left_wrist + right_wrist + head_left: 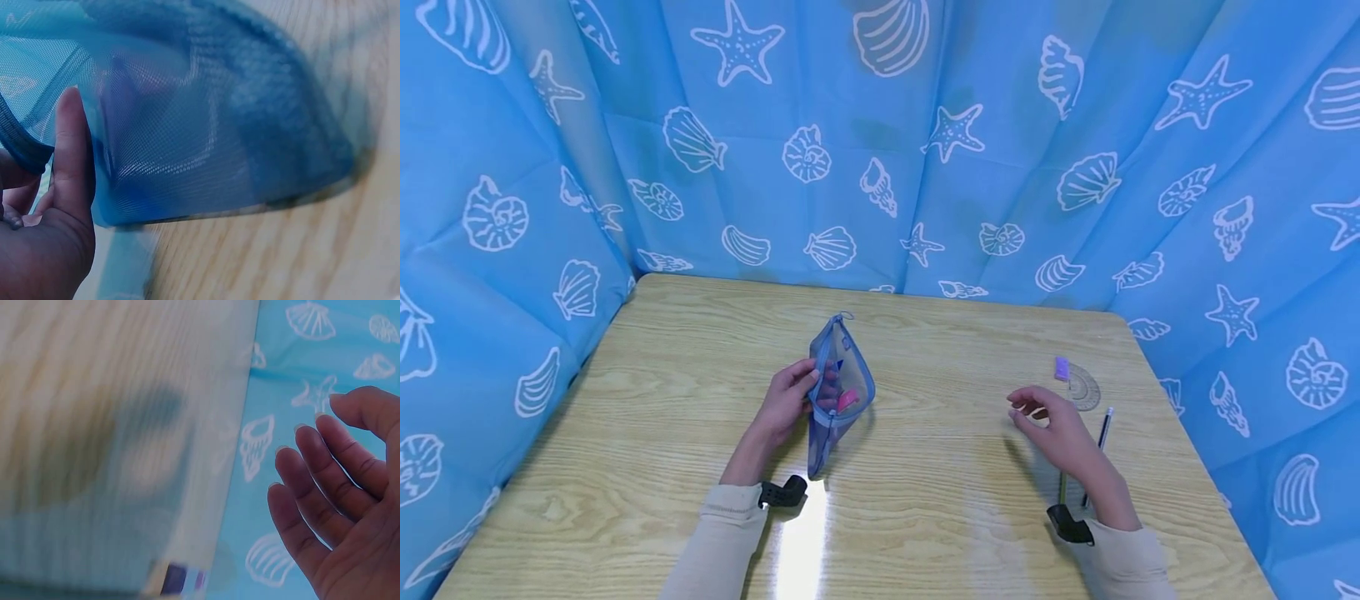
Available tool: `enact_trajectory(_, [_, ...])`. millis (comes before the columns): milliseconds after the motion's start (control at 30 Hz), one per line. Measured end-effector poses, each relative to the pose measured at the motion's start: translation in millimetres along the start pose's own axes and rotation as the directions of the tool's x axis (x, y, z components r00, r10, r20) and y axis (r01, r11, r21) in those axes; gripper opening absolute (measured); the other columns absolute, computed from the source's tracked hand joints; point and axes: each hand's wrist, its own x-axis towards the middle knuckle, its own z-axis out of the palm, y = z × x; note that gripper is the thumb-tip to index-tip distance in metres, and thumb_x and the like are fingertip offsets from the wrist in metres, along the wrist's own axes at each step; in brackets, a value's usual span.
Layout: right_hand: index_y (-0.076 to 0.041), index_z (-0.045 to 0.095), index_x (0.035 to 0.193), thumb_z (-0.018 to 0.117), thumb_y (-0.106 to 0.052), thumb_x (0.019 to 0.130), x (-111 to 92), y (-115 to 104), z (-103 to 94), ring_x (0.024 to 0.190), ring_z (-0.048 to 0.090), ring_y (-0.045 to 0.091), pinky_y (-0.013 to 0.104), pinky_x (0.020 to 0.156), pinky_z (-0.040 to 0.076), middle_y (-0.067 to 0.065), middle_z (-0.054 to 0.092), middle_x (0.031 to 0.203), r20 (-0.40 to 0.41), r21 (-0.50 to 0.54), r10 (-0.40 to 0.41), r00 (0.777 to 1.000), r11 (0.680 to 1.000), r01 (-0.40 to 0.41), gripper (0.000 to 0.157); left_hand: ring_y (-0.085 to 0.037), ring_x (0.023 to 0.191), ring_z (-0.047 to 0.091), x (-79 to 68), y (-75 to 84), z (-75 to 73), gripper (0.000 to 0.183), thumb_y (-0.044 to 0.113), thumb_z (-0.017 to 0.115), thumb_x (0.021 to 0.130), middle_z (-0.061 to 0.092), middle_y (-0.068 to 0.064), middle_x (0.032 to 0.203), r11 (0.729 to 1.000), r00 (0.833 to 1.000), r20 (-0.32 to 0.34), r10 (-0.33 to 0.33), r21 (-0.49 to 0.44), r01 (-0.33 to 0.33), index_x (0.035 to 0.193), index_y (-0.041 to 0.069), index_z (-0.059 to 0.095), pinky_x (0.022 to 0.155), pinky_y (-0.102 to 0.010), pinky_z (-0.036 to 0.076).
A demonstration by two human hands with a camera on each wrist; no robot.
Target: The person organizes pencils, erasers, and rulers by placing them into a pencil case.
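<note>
My left hand (784, 400) grips one side of a blue mesh zip pouch (822, 446), held upright with its mouth gaping. Some fingers reach inside and show through the mesh. A pink item (847, 400) and a small dark blue one lie in the pouch; their kinds are unclear. In the left wrist view the thumb (72, 150) presses against the mesh. Over the right part of the table hovers my right hand (1056, 429), fingers loosely bent and holding nothing. The right wrist view shows its palm and relaxed fingers (325, 469).
Beyond the right hand, a purple block (1062, 368) touches or overlaps a clear protractor (1084, 388). A dark striped pencil (1105, 429) and a greenish stick (1063, 486) lie near the right forearm. Blue shell-print curtain (880, 150) surrounds the wooden table (700, 333).
</note>
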Motion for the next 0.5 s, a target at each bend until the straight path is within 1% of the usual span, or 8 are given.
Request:
enact_trajectory(133, [0.0,0.067,0.115,0.066,-0.007,0.098,-12.5,13.5,-8.1,0.091,0.062,0.012,0.029,0.079,0.055,0.008,0.07,0.102,-0.035,-0.016,0.028,0.999,0.999,-0.029,0.018,-0.011,0.083,0.068,0.0,-0.1,-0.7,0.034,0.006,0.039,0.11,0.069,-0.002,0.106,1.0,1.0,0.0,-0.005,-0.01,0.005,0.136,-0.01,0.052,0.073,-0.027,0.06])
enact_trajectory(300, [0.002,0.067,0.114,0.066,-0.006,0.097,-26.4,27.9,-17.6,0.088,0.059,0.004,0.024,0.075,0.054,0.01,0.069,0.101,-0.072,-0.026,0.068,0.995,0.997,-0.07,0.018,-0.011,0.083,0.067,0.7,-1.7,-1.1,0.034,0.006,0.039,0.11,0.068,0.0,0.106,1.0,1.0,0.009,-0.01,-0.011,0.01,0.137,-0.01,0.051,0.071,-0.025,0.058])
enact_trajectory(500, [0.003,0.067,0.114,0.066,-0.007,0.097,-36.6,40.4,-26.6,0.085,0.058,0.002,0.02,0.071,0.053,0.012,0.069,0.099,-0.093,-0.046,0.153,0.984,0.986,-0.157,0.019,-0.011,0.084,0.068,0.9,-4.0,-0.9,0.034,0.006,0.039,0.11,0.068,-0.004,0.11,1.0,1.0,0.021,-0.014,-0.003,0.014,0.137,-0.009,0.052,0.074,-0.027,0.061])
